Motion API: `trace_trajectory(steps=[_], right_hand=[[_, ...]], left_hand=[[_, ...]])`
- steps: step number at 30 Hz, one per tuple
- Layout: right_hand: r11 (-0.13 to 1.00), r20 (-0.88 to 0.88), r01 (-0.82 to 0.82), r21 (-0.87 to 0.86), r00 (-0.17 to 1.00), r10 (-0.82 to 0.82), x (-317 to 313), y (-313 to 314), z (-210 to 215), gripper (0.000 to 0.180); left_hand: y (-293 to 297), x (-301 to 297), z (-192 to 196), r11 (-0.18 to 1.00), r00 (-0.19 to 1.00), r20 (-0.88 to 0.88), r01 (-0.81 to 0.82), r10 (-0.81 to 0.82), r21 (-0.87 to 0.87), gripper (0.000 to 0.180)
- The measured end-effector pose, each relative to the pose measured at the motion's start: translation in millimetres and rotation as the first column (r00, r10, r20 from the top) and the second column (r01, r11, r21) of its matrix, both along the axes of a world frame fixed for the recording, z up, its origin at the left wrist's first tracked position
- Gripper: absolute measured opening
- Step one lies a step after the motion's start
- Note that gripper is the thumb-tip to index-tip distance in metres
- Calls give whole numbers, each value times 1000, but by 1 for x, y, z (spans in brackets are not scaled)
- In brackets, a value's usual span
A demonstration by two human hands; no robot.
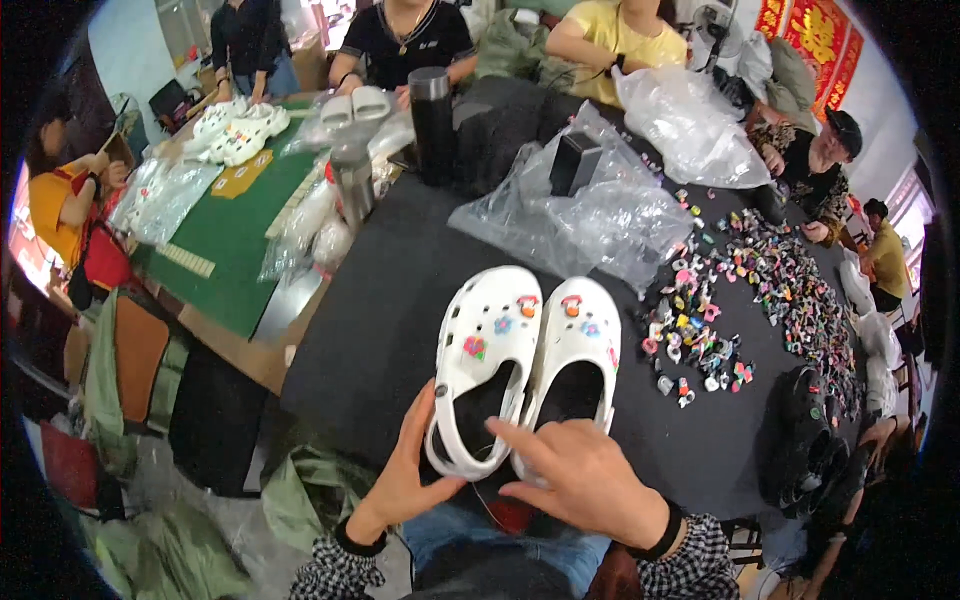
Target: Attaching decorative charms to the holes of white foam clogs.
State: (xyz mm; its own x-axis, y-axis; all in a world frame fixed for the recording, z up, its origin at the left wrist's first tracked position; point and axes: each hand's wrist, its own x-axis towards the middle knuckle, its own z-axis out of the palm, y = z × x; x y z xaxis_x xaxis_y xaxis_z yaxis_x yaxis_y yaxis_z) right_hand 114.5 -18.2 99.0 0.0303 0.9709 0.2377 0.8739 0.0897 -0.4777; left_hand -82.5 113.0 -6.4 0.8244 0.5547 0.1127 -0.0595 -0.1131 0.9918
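The left grip (408, 482) clasped the white clogs (531, 362) at their left heel. The right grip (583, 474) overlapped their right heel, its hold unclear.

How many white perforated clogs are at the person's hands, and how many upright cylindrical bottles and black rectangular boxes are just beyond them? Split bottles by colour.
White perforated clogs: 2
Black cylindrical bottle: 1
Silver metal bottle: 1
Black rectangular box: 1
Total: 5

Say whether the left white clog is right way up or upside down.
Right way up: the left white clog has its charms and holed upper facing the camera.
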Motion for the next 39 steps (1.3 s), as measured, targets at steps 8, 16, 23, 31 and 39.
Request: trace_trajectory(steps=[8,16,23,31,39], right_hand=[[1000,-462,-24,-11,887,16,15,15,-12,27],[984,-953,150,-92,272,-130,57,44,41,19],[994,-998,101,52,-35,56,60,64,18,19],[995,-999,96,36,-23,38,63,66,17,21],[997,-998,54,49,-40,51,73,66,13,29]], left_hand=[[-11,9,10,986,995,-24,-95,99,134,104],[33,63,92,909,962,215,-236,168,345,68],[50,70,96,926,961,217,-234,173,297,64],[47,67,98,626,934,183,-343,308,700,84],[48,77,110,504,941,187,-312,284,805,72]])
